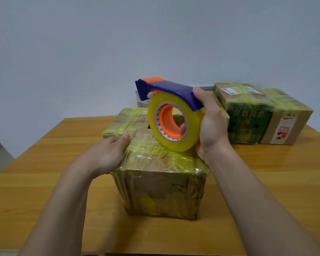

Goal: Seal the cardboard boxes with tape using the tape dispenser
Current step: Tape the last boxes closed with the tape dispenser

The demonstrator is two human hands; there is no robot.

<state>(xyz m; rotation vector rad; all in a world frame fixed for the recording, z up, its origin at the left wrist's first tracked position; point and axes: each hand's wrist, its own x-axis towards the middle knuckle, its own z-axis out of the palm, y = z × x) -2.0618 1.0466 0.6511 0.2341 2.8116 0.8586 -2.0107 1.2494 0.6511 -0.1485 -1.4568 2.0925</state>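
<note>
— On the table [44, 182], nearest us: how far along is that box [161, 191]?

— Nearly done, I'd say; tape covers its top and sides. The left hand [107, 154] presses the top, fingers together. The right hand [212, 122] grips the tape dispenser [170, 93], its roll [192, 130] touching the top. The boxes behind [248, 115] look taped too.

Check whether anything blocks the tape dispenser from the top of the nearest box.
Nothing visible does. The tape dispenser, gripped by the right hand, has its roll at the top of the nearest box. The left hand rests on the box's left edge, beside the roll.
</note>
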